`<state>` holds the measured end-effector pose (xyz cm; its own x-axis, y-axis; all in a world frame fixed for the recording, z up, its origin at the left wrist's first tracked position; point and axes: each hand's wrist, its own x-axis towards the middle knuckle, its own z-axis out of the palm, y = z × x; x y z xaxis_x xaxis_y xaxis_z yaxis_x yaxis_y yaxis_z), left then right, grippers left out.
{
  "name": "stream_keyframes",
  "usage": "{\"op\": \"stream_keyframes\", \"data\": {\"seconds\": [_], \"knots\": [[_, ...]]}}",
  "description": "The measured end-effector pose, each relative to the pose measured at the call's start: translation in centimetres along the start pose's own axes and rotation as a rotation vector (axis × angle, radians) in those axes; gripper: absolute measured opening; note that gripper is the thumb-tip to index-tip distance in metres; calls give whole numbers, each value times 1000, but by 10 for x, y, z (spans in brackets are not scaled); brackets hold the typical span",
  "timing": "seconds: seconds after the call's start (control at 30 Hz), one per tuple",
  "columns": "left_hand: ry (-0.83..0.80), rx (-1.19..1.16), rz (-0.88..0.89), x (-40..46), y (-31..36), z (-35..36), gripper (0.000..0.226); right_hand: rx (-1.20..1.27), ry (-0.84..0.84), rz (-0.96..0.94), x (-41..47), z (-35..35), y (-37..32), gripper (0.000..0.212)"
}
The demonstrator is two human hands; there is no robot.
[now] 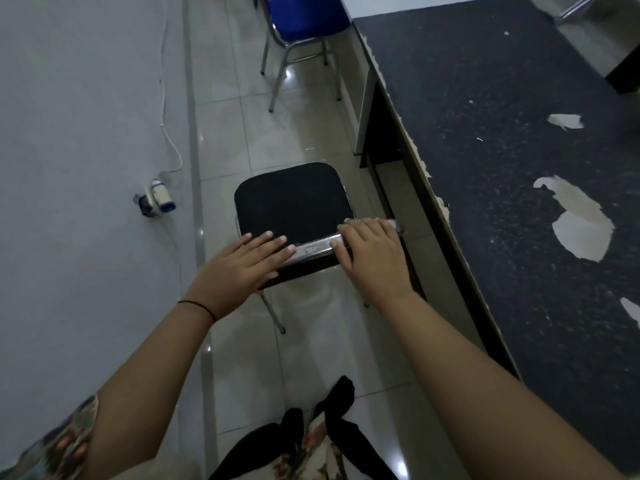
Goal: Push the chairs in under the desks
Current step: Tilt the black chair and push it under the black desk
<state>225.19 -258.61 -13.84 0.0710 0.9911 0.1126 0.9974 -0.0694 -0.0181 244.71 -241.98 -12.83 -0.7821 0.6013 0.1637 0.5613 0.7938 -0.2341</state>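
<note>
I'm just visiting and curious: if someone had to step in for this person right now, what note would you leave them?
Left hand: flat, fingers spread, on the top rail of the black padded metal-framed chair; not clearly gripping.
Right hand: curled over the rail's right end.
The black chair stands in the aisle beside the dark speckled desk with the peeling top, its seat fully out from under it.
The blue-seated metal-legged chair farther along also stands out beside the desks.
Done: nothing visibly tucked in.
Left: turn and push the black chair under, then probably the blue one.
</note>
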Motion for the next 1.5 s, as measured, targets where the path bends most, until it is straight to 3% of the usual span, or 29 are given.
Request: {"op": "stream_keyframes", "data": {"seconds": [0.17, 0.33, 0.6, 1.0, 1.3, 1.5], "knots": [[22, -98, -270, -48, -9, -1, 44, 51, -13, -43, -17, 7, -41, 44], [148, -277, -520, -64, 3, -10, 48, -55, 8, -70, -15, 18, -55, 48], [47, -223, -786, -35, 23, -12, 66, -67, 11, 11, -12, 21, -53, 53], [203, -380, -666, -62, 38, -11, 57, -42, 138, 18, -57, 20, -62, 43], [52, -435, -441, -81, 20, -19, 67, -95, 196, 235, -119, 20, -106, 41], [-23, -386, -225, -84, 22, -20, 61, -180, 268, 400, -162, 25, -133, 41]]}}
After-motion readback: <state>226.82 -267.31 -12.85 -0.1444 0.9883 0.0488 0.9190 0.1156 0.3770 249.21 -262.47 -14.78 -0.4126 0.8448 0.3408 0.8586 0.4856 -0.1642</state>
